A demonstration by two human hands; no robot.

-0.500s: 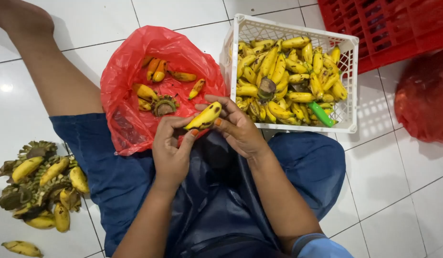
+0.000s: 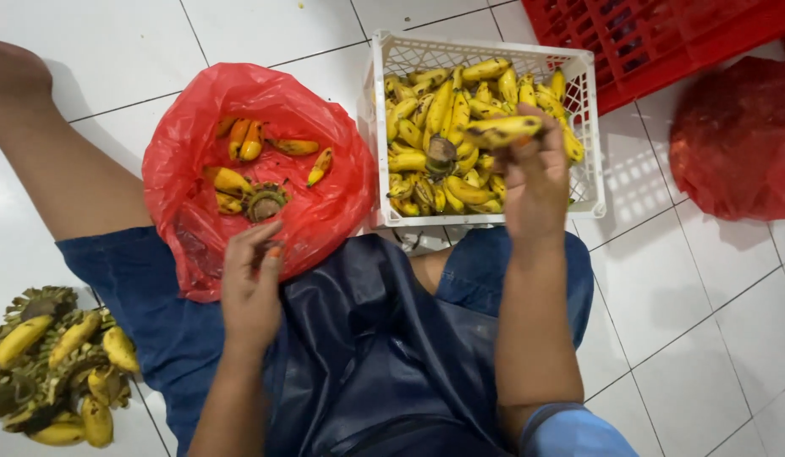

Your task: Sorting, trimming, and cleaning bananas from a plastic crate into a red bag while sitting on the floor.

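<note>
At the far left, a heap of banana bunches (image 2: 50, 372) with dark green-brown stalks lies on the white tiled floor (image 2: 680, 313), just beside the person's leg in blue shorts. Next to it, the left hand (image 2: 250, 283) rests low against the near edge of the red plastic bag (image 2: 198, 211), its fingers curled loosely inward; something small and orange shows at the fingertips, but whether they pinch it cannot be told. The bag lies open on the floor and over the thigh, and holds a few loose yellow and orange bananas along with a cut stalk end (image 2: 264, 203). A dark blue apron (image 2: 367, 355) covers the lap between the two forearms. To the right of the bag stands a white plastic crate (image 2: 591, 169), touching it or nearly so, filled with many small yellow bananas. The right hand (image 2: 535, 173) is raised over the crate's right half, fingers closed around one spotted yellow banana (image 2: 502, 129), which lies roughly level above the pile. Behind the crate, at the upper right, a red plastic crate (image 2: 663, 42) sits on the tiles, and farther right a second red bag (image 2: 735, 140), bunched closed, lies well apart from the hands.
</note>
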